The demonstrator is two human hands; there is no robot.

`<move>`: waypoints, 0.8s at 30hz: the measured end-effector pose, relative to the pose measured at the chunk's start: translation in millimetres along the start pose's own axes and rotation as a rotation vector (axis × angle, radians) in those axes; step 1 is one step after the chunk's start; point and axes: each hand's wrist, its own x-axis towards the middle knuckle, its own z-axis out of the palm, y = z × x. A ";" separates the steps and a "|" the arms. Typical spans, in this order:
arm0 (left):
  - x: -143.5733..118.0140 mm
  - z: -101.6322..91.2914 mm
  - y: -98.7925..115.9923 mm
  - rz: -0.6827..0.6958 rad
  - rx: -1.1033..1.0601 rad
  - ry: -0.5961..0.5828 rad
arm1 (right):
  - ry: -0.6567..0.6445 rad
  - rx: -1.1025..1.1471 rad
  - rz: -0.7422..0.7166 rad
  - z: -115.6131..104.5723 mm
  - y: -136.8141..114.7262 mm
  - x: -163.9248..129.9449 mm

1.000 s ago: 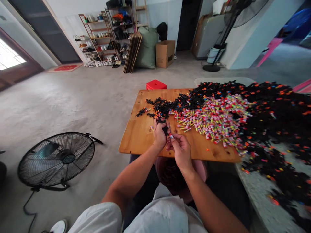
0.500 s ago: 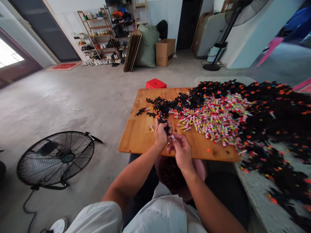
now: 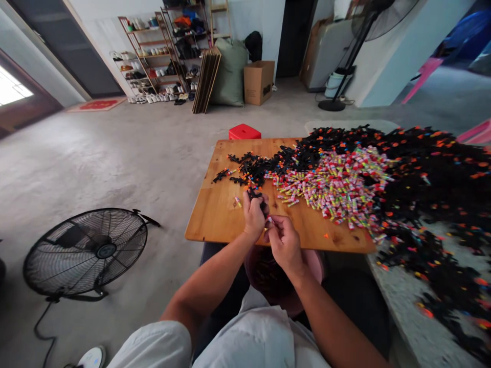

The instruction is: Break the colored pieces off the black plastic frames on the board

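My left hand (image 3: 254,214) is closed around a black toy gun (image 3: 253,194), its dark end sticking out above the fingers. Close beside it, my right hand (image 3: 284,240) pinches a small coloured tube (image 3: 269,220) against the near end of the toy gun; whether the two are joined is hidden by the fingers. Ahead of my hands lies a loose group of black toy guns (image 3: 257,167) with orange tips. To the right is a heap of small pink, red and yellow tubes (image 3: 341,186). One single tube (image 3: 238,202) rests left of my left hand.
The wooden table (image 3: 215,214) ends just above a pink tub (image 3: 316,268) with dark contents between my legs. More black toy guns (image 3: 441,189) are piled on the right, over a stone-like surface (image 3: 399,301). A floor fan (image 3: 105,250) stands left, a red stool (image 3: 244,132) behind the table.
My right hand has closed in on the toy gun, bringing the tube against its near end. The left hand keeps its hold. The view has shifted slightly.
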 end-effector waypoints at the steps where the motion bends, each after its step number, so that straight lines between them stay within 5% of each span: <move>1: -0.6 -0.1 -1.2 -0.002 0.004 0.002 | -0.009 -0.024 -0.014 -1.0 0.1 -1.6; 8: -5.9 -5.9 -14.3 -0.057 0.033 -0.084 | -0.109 0.230 0.161 -2.1 -6.5 -3.2; 13: 13.8 -49.6 -14.8 0.017 0.265 -0.325 | -0.163 0.040 0.253 -52.1 2.9 -13.1; 18: 94.2 -102.3 10.0 0.201 0.900 0.024 | -0.630 -0.370 0.369 -117.5 19.1 -32.2; 21: 144.2 -109.8 20.5 0.455 1.304 -0.165 | -0.763 -0.675 0.311 -113.5 19.8 -24.3; 24: 176.5 -102.2 20.3 0.515 1.499 -0.456 | -0.671 -0.827 0.191 -75.7 15.1 1.4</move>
